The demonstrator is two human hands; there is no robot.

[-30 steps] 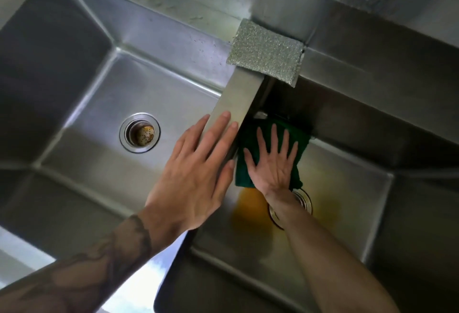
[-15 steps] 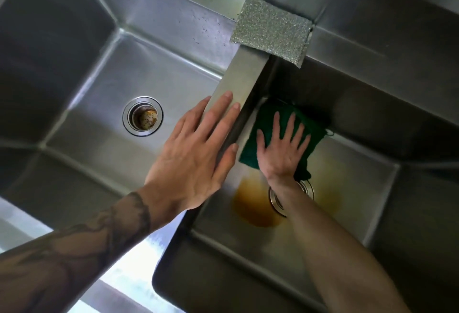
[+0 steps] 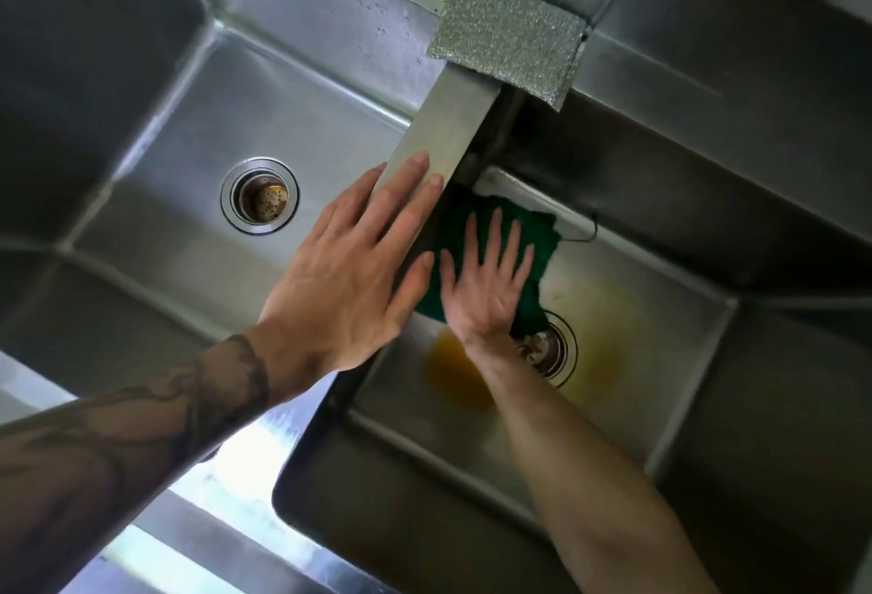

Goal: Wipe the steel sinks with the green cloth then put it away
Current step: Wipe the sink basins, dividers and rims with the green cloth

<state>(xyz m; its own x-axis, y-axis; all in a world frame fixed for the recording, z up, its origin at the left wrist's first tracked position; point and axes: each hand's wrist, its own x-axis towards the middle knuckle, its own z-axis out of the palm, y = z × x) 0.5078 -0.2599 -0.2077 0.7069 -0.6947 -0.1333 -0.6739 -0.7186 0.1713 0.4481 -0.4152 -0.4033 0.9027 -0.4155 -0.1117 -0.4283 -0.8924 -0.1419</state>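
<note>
The green cloth point(image 3: 542, 227) lies flat on the floor of the right sink point(image 3: 660, 334), up in its 10 o'clock corner, right beside the steel wall point(image 3: 443, 131) between the two sinks. Our right hand point(image 3: 486, 291) lies flat on top of it, fingers straight and spread wide, pressing it down (no finger curls round it). At 5 o'clock from the cloth, just by our wrist, is the right drain point(image 3: 559, 350), with yellow-brown stains point(image 3: 453, 371) on both sides of it. At 9 o'clock from the cloth our left hand point(image 3: 349, 277) rests flat on the steel wall, fingers straight, holding nothing. At 12 o'clock a sparkly silver scrub pad point(image 3: 509, 51) sits on the far end of that wall. Farther out at 9 o'clock is the left sink point(image 3: 165, 131) with its own round left drain point(image 3: 259, 195).
</note>
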